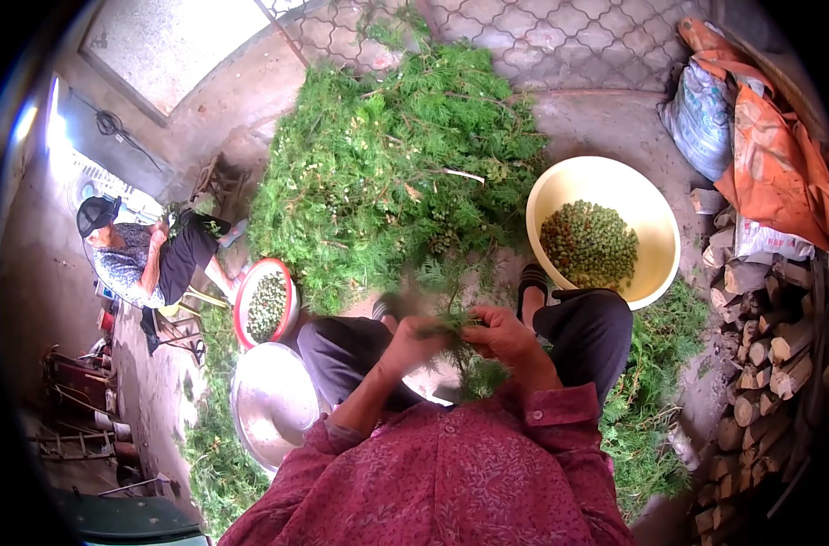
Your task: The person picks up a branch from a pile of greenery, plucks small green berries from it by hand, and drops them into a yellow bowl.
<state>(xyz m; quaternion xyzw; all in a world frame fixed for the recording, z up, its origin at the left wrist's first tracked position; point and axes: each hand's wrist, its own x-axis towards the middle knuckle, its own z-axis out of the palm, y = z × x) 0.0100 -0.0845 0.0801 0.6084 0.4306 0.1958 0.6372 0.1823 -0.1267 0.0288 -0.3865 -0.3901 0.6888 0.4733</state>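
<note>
A feathery green conifer sprig (476, 375) hangs between my hands above my lap. My right hand (507, 340) pinches it between thumb and fingers. Slightly blurred, my left hand (412, 348) is curled closed at the sprig's left side; its fingertips do not show clearly. Beneath the hands is a pale, rounded thing, mostly hidden. To the right of my knees stands a large cream basin (655, 218) with many small round green and brownish cones (589, 241) heaped at its bottom.
A big heap of cut green branches (387, 173) lies ahead. On the left are a red-rimmed basin (240, 314) of cones, a metal basin (273, 400) and a seated person (141, 250) handling greenery. Stacked firewood (764, 373) and sacks (701, 123) line the right.
</note>
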